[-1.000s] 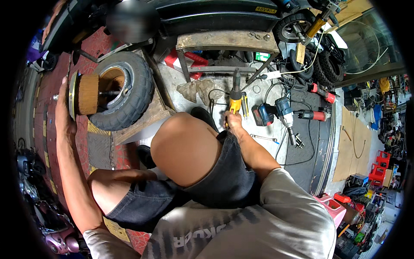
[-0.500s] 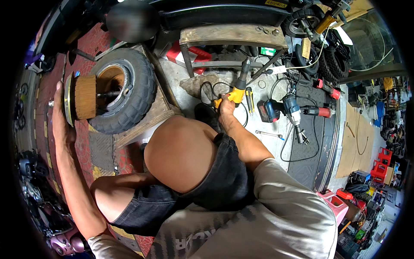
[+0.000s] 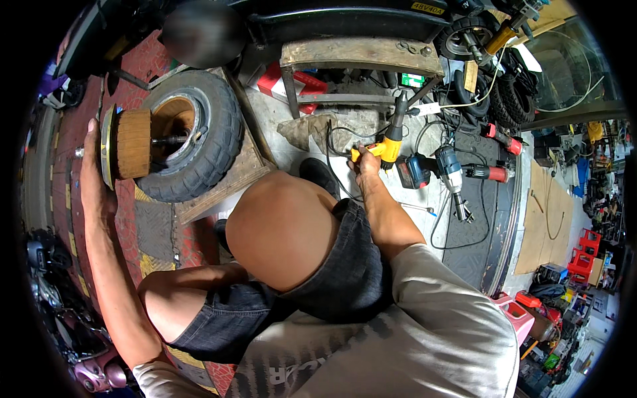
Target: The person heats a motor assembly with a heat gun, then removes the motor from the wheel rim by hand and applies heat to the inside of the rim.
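My left hand (image 3: 93,174) is pressed flat against the outer face of a round motor core with copper windings (image 3: 129,144), which sticks out of a small black tyre wheel (image 3: 199,136) lying on a wooden board (image 3: 229,176). A thin shaft runs through the wheel's hollow hub. My right hand (image 3: 365,162) grips the handle of a yellow and black corded power tool (image 3: 388,142) on the concrete floor beyond my raised bare knee (image 3: 282,229). The tool's nose points away from me, toward a wooden bench.
A blue cordless drill (image 3: 451,174), a red-handled tool (image 3: 488,172) and black cables lie on the floor to the right. A worn wooden bench (image 3: 361,53) stands ahead with a red box (image 3: 292,83) under it. Stacked tyres (image 3: 511,93) sit far right, and a dirty rag (image 3: 312,129) lies beside the tool.
My right hand has pulled the yellow tool off the floor and closer, tilting it more upright. My left hand stays on the motor core.
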